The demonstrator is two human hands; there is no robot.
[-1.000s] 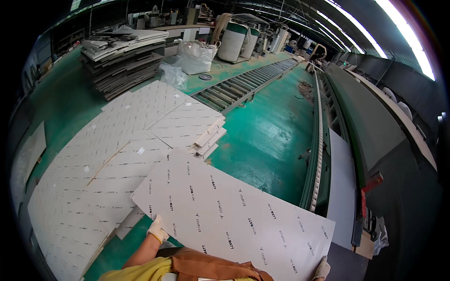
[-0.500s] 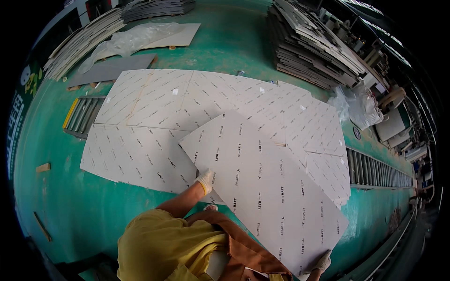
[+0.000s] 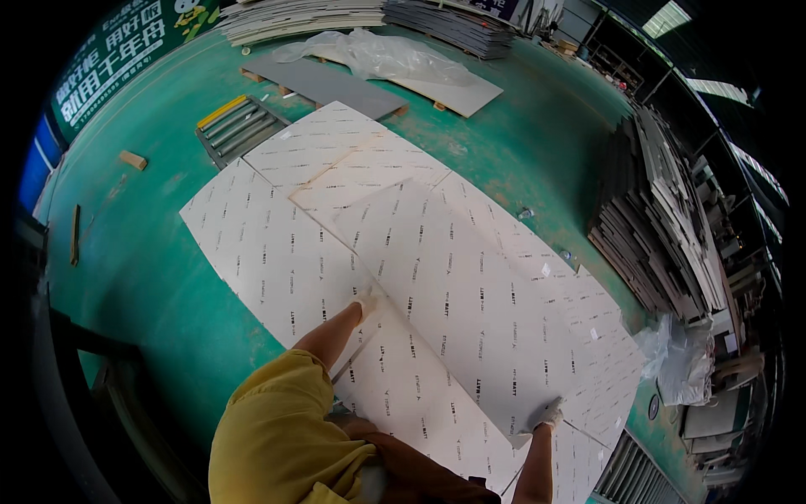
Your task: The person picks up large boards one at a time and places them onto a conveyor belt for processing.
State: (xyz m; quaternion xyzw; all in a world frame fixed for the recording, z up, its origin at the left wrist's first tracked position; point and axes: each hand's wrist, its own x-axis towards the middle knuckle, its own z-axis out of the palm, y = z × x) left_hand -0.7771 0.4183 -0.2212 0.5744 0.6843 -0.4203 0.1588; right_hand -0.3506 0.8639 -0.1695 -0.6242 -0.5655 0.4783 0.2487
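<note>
Now printed white panel sits farther over board stack, swung from earlier slant. Right hand grips near short edge; left hand at long edge, finger closure unclear.

dim, soft light; bright roof panel upper right; straight edges bend, corners black.
</note>
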